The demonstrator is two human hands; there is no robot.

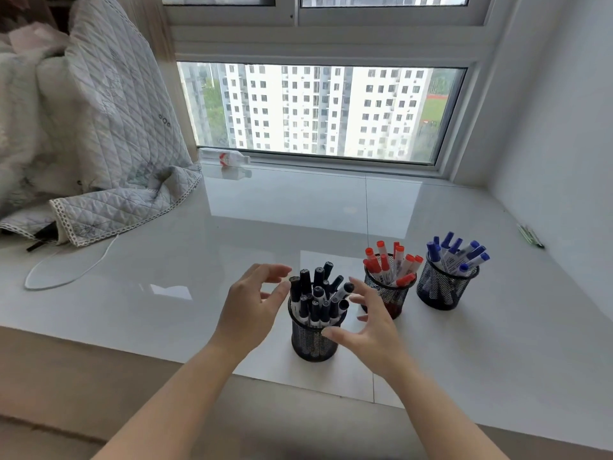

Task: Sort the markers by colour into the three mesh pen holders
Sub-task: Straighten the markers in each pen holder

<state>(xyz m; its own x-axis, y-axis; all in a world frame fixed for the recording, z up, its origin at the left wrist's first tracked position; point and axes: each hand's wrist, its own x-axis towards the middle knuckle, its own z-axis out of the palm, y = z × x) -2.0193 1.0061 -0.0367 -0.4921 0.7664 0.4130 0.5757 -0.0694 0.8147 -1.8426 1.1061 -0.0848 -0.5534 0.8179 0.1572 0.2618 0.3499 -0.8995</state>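
Observation:
Three black mesh pen holders stand on the white sill. The nearest holder (pixel 311 343) is full of black-capped markers (pixel 318 293). Behind it to the right, a second holder (pixel 389 293) carries red-capped markers (pixel 391 263). The far right holder (pixel 444 288) carries blue-capped markers (pixel 454 254). My left hand (pixel 255 303) hovers at the left side of the black markers with fingers spread and relaxed, holding nothing. My right hand (pixel 368 330) hovers at their right side, fingers loosely spread, also holding nothing. No loose markers lie on the sill.
A quilted blanket (pixel 99 144) is piled at the left, with a white cable (pixel 66 270) looping out from it. A small bottle (pixel 225 157) lies by the window frame. Thin green sticks (pixel 530 235) lie near the right wall.

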